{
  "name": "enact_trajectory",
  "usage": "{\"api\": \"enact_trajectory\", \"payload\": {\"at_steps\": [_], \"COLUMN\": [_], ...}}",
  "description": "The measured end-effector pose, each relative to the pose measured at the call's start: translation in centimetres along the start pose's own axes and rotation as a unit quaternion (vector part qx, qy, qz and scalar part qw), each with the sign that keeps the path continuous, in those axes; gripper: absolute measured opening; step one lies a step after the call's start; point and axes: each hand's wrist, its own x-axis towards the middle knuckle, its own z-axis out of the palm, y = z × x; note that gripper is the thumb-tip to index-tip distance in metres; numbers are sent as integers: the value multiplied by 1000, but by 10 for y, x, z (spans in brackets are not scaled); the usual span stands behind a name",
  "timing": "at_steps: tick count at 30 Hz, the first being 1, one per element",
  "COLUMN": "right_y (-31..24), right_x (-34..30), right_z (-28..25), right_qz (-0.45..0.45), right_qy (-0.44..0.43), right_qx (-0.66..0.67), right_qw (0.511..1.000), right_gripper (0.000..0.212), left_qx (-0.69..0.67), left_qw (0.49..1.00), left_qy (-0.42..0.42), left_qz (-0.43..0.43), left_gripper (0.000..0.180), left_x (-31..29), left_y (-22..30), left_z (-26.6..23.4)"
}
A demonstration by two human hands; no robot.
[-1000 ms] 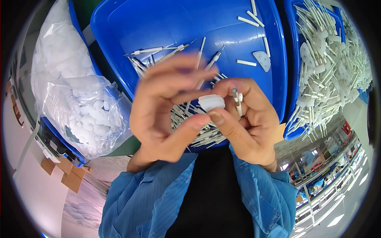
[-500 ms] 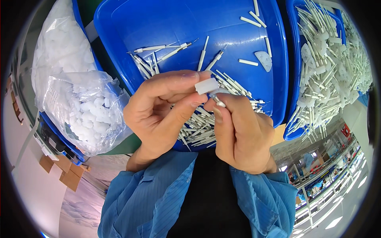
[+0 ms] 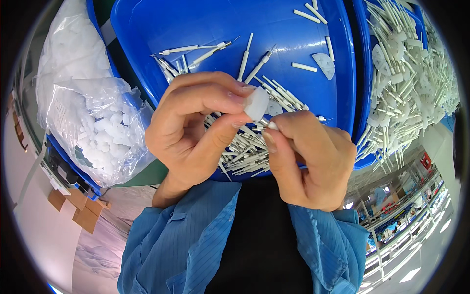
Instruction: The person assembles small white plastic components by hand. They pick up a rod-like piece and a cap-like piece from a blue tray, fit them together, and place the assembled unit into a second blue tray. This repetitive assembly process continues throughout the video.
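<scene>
left hand [image 3: 181, 130]: fingertips pinching white block [image 3: 257, 104] | right hand [image 3: 316, 159]: fingertips pinching small white-ended piece [image 3: 272, 126] | blue bin [image 3: 210, 22] beneath

Low on the left, flat brown cardboard pieces [image 3: 87, 216] are near a smooth, pale pinkish wall [image 3: 46, 230]. Far off on the right is a long grey metal rack [image 3: 391, 214]. A small bright red thing [image 3: 426, 160] is near its top, and a shiny white patch [image 3: 410, 273] is below.

You wear blue sleeves [image 3: 183, 240], finely striped in a darker tone, creased, slightly shiny. Your cuffs [image 3: 215, 197] hang wide, loose, crumpled. Your front [image 3: 262, 240] is black. Your left hand [image 3: 188, 120] and right hand [image 3: 316, 161] are bare.
</scene>
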Motion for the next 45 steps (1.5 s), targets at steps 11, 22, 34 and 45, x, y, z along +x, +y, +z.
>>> {"api": "enact_trajectory", "payload": {"at_steps": [11,22,34,45], "right_y": [-2,5,14,24], "right_x": [-5,-7,-7,-7], "right_z": [-6,18,18,21], "right_qz": [101,-131,-143,-151], "right_qy": [-71,88,60,69], "right_qx": [172,13,-8,21], "right_qw": [977,987,988,986], "right_gripper": [12,16,22,35], "left_qx": [-1,136,-28,222], "left_qw": [998,965,981,931], "left_qy": [-59,-174,-84,-191], "left_qz": [15,145,171,216], "left_gripper": [22,26,31,54], "left_x": [3,17,11,16], "left_y": [1,7,0,11], "left_z": [-5,-18,-5,-23]}}
